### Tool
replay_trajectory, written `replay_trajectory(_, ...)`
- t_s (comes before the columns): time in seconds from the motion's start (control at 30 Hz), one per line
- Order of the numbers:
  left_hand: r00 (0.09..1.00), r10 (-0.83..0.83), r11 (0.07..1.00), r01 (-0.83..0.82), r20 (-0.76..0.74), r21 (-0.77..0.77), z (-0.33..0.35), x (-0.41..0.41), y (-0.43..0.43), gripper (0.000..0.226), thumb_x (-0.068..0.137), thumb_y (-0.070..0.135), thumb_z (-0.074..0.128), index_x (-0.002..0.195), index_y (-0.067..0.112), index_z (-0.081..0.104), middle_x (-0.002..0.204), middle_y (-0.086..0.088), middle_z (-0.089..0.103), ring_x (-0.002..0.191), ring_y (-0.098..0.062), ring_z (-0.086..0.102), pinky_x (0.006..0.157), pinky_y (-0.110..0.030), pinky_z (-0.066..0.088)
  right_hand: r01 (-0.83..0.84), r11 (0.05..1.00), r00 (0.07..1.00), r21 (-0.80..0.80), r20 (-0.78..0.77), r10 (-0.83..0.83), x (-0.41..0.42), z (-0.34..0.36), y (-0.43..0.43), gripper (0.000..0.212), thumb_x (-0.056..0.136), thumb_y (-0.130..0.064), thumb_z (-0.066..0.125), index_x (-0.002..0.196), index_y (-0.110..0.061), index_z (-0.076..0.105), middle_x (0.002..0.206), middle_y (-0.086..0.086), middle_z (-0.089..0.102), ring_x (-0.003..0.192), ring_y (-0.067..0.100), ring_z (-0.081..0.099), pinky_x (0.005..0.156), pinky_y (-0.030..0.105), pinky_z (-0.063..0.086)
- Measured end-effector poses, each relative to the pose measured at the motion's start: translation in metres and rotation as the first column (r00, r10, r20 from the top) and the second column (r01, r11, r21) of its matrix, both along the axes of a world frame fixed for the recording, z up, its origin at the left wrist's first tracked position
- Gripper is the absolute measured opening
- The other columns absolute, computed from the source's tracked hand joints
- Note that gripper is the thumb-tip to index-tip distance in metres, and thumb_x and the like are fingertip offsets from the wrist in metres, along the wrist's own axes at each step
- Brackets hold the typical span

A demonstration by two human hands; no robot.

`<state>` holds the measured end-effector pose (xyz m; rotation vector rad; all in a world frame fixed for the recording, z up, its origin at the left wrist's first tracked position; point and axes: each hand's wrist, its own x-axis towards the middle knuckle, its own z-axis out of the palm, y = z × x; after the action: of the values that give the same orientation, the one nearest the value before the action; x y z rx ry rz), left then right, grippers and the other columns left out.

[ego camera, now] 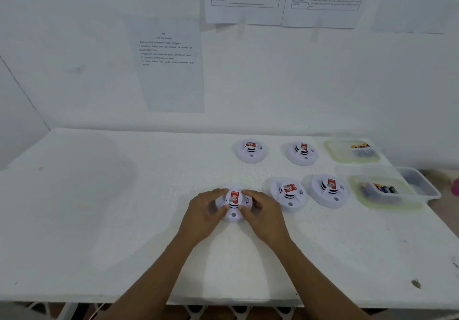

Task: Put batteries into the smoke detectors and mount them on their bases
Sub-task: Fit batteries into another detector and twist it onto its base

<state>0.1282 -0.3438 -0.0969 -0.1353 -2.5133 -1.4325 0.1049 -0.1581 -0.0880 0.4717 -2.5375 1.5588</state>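
A white round smoke detector (233,204) with a red label on top sits on the white table (124,220) in front of me. My left hand (205,214) grips its left side and my right hand (264,214) grips its right side, fingers curled round the rim. Several more white detectors stand to the right: two nearer ones (288,194) (327,190) and two at the back (250,150) (301,153). Batteries (383,188) lie in a clear tub at the right; more batteries (360,146) lie in the far tub.
A clear plastic tub (419,185) sits at the table's right edge, another tub (332,153) behind it. Printed sheets (169,66) hang on the white wall. The table's front edge (223,302) runs below my forearms.
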Motion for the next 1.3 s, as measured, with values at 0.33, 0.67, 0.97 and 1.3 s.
replay_trajectory(0.33,1.0,0.029,1.0,-0.029,0.001,0.004,0.001,-0.018,0.008,0.036,0.083,0.048,0.059,0.117,0.037,0.057,0.114,0.019,0.059,0.104,-0.002,0.059,0.095,-0.013,0.043,0.119,0.991,0.989,0.064,0.078,-0.124,-0.01,0.003,-0.012,0.03,0.095,-0.022,0.059,0.124,-0.014,0.062,0.119,0.001,0.067,0.1,0.005,0.057,0.097,0.021,0.046)
replay_trajectory(0.67,0.996,0.09,0.971,-0.085,0.011,-0.224,0.025,-0.063,0.016,0.068,0.078,0.065,0.047,0.131,0.023,0.059,0.142,0.001,0.052,0.131,-0.018,0.046,0.106,-0.028,0.029,0.1,0.962,0.988,0.256,-0.143,-0.065,-0.054,0.042,0.028,0.031,0.09,-0.03,0.058,0.118,-0.02,0.065,0.117,-0.005,0.067,0.109,0.013,0.059,0.095,0.028,0.043)
replay_trajectory(0.97,1.0,0.02,0.855,-0.023,-0.011,-0.517,0.04,-0.16,0.051,0.063,0.087,0.053,0.055,0.142,0.025,0.047,0.152,-0.003,0.04,0.138,-0.026,0.038,0.11,-0.039,0.03,-0.192,0.695,0.978,0.693,0.19,0.082,-0.144,0.06,0.088,0.037,0.095,-0.039,0.049,0.11,-0.011,0.069,0.118,0.006,0.067,0.112,0.024,0.06,0.097,0.038,0.046)
replay_trajectory(1.3,0.988,0.014,0.818,0.076,0.152,-0.571,0.023,-0.219,0.073,0.076,0.084,0.054,0.066,0.148,0.028,0.037,0.158,-0.008,0.024,0.142,-0.035,0.02,0.113,-0.048,0.026,-0.234,0.762,0.972,0.604,0.161,0.17,-0.158,0.044,0.105,0.033,0.1,-0.03,0.046,0.126,-0.017,0.063,0.13,0.001,0.062,0.12,0.017,0.054,0.102,0.029,0.039)
